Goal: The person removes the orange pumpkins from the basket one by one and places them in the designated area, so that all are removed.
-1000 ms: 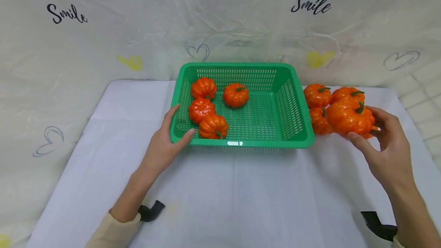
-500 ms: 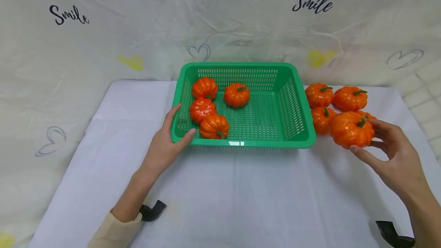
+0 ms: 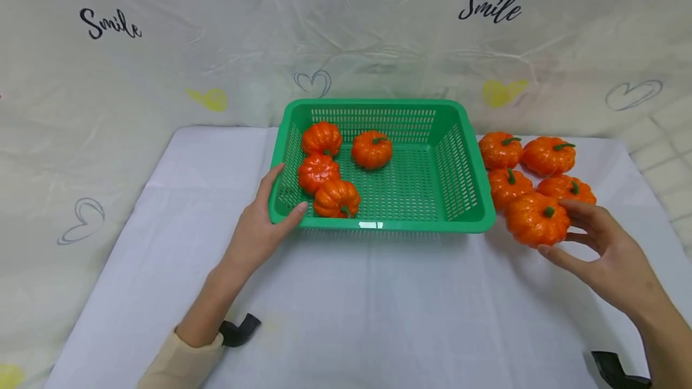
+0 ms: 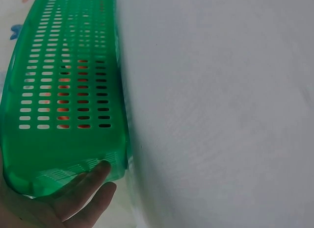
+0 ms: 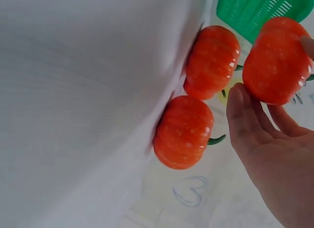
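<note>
A green plastic basket (image 3: 378,225) with slotted sides stands in the middle of the table. Several small orange pumpkins lie inside, among them one pumpkin (image 3: 372,149) slightly apart from those along the left wall. My left hand (image 3: 259,221) holds the basket's near left corner, thumb on the rim; the left wrist view shows its fingers (image 4: 81,193) along the outer wall. To the basket's right, my right hand (image 3: 611,251) grips another pumpkin (image 3: 537,219) between thumb and fingers. In the right wrist view this pumpkin (image 5: 275,61) is raised off the cloth.
Several more pumpkins stand grouped right of the basket, including a back right pumpkin (image 3: 549,155) and a pumpkin (image 3: 567,188) just behind the held one. White cloth (image 3: 367,311) covers the table. A patterned plastic sheet (image 3: 378,35) hangs behind.
My right hand has brought its pumpkin down the view, toward me and slightly left, uncovering the pumpkins behind it. The left hand and the basket have stayed in place.
</note>
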The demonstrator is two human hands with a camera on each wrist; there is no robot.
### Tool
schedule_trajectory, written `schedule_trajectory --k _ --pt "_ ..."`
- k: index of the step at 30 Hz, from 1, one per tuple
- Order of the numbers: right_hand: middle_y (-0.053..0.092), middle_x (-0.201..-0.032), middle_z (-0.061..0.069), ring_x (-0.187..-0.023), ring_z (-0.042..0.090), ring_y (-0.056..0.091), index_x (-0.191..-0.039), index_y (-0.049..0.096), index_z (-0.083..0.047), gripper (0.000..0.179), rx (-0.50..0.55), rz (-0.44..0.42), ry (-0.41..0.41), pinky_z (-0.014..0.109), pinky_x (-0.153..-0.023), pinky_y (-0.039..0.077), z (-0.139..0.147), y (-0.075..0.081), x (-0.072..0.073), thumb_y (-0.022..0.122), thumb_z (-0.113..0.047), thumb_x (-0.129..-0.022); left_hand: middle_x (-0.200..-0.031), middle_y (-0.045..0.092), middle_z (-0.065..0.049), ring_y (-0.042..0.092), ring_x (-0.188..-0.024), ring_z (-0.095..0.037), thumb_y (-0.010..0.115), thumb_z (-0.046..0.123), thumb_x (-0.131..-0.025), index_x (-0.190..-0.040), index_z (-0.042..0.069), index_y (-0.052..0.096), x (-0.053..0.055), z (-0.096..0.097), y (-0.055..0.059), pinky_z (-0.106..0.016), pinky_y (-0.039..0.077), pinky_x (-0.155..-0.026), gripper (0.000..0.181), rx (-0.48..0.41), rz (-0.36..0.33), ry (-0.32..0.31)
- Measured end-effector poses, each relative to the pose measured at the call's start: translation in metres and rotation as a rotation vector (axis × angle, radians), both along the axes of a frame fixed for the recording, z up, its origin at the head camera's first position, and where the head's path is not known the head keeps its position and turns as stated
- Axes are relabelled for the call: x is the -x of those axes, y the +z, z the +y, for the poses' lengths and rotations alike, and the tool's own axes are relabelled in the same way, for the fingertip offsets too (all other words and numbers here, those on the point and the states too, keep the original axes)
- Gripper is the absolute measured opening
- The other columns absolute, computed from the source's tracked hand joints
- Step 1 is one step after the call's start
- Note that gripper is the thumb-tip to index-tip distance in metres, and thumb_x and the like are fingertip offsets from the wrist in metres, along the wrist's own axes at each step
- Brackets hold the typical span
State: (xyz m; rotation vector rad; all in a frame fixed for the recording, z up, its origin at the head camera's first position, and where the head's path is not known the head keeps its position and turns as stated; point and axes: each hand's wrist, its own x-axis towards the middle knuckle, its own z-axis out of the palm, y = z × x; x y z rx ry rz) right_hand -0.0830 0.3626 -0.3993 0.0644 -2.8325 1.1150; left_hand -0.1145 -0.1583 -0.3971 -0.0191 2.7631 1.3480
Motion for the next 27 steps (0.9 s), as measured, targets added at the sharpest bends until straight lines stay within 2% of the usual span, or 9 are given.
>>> schedule_trajectory --k 6,9,13,16,20,21,22,23,27 --pt "0.043 -0.135 -0.027 -0.109 -0.019 0.037 -0.153 0.041 -0.008 0.083 -0.038 -0.085 0.021 -0.003 -0.08 0.037 0.003 -0.009 0.001 0.087 -0.016 -0.085 -0.104 0.065 -0.012 0.063 -0.092 -0.029 0.063 0.063 -0.095 -0.162 0.051 0.014 0.0 0.0 0.0 -0.035 0.051 -0.07 0.084 0.001 -0.003 0.004" --pt "0.048 -0.138 -0.013 -0.108 -0.02 0.037 -0.152 0.043 -0.008 0.083 -0.06 -0.125 0.04 -0.002 -0.078 0.039 0.004 -0.012 0.003 0.088 -0.021 -0.085 -0.112 0.066 -0.013 0.063 -0.097 -0.03 0.063 0.064 -0.095 -0.162 0.051 0.014 0.0 0.0 0.001 -0.035 0.051 -0.073 0.084 0.005 -0.005 0.004" --pt "0.049 -0.147 0.02 -0.104 -0.022 0.036 -0.154 0.041 -0.007 0.085 -0.087 -0.193 0.069 0.001 -0.073 0.042 0.005 -0.013 0.005 0.087 -0.026 -0.086 -0.123 0.065 -0.015 0.064 -0.104 -0.031 0.063 0.065 -0.095 -0.162 0.052 0.014 0.0 0.0 0.001 -0.037 0.052 -0.079 0.084 0.009 -0.002 0.001" --pt "0.047 -0.149 0.029 -0.1 -0.022 0.037 -0.156 0.039 -0.005 0.087 -0.102 -0.239 0.083 0.004 -0.071 0.044 0.005 -0.014 0.006 0.087 -0.029 -0.087 -0.124 0.065 -0.015 0.064 -0.105 -0.031 0.063 0.064 -0.095 -0.162 0.052 0.014 0.0 0.0 0.001 -0.037 0.052 -0.08 0.084 0.005 -0.001 -0.001" --pt "0.046 -0.15 0.031 -0.114 0.013 0.055 -0.156 0.037 -0.004 0.088 -0.118 -0.281 0.096 0.007 -0.07 0.047 0.006 -0.015 0.006 0.086 -0.031 -0.088 -0.123 0.065 -0.015 0.064 -0.105 -0.03 0.064 0.063 -0.095 -0.162 0.051 0.014 -0.001 0.0 0.001 -0.036 0.052 -0.079 0.084 0.005 -0.002 -0.001" --pt "0.047 -0.149 0.031 -0.114 0.02 0.055 -0.156 0.037 -0.004 0.088 -0.123 -0.287 0.099 0.008 -0.07 0.047 0.006 -0.015 0.007 0.085 -0.031 -0.088 -0.124 0.065 -0.015 0.064 -0.105 -0.03 0.064 0.064 -0.095 -0.162 0.051 0.014 -0.001 0.0 0.001 -0.036 0.052 -0.079 0.084 0.007 -0.003 0.0" --pt "0.047 -0.149 0.031 -0.113 0.021 0.056 -0.156 0.037 -0.004 0.088 -0.129 -0.292 0.104 0.008 -0.07 0.047 0.006 -0.015 0.007 0.085 -0.031 -0.088 -0.124 0.065 -0.015 0.064 -0.105 -0.03 0.064 0.063 -0.095 -0.162 0.051 0.015 -0.001 0.0 0.001 -0.036 0.052 -0.079 0.084 0.008 -0.002 0.001" --pt "0.048 -0.148 0.031 -0.112 0.019 0.058 -0.156 0.037 -0.003 0.087 -0.133 -0.295 0.108 0.008 -0.07 0.048 0.005 -0.015 0.007 0.085 -0.031 -0.088 -0.123 0.065 -0.015 0.063 -0.105 -0.03 0.064 0.063 -0.095 -0.162 0.051 0.015 -0.001 0.001 0.001 -0.036 0.052 -0.079 0.084 0.008 -0.001 0.001" --pt "0.051 -0.145 0.03 -0.097 -0.017 0.047 -0.154 0.04 -0.002 0.085 -0.139 -0.277 0.131 0.007 -0.071 0.048 0.006 -0.015 0.007 0.087 -0.026 -0.087 -0.12 0.066 -0.014 0.063 -0.103 -0.03 0.064 0.063 -0.095 -0.162 0.051 0.015 0.0 0.001 0.002 -0.036 0.051 -0.077 0.083 0.001 0.001 0.004"
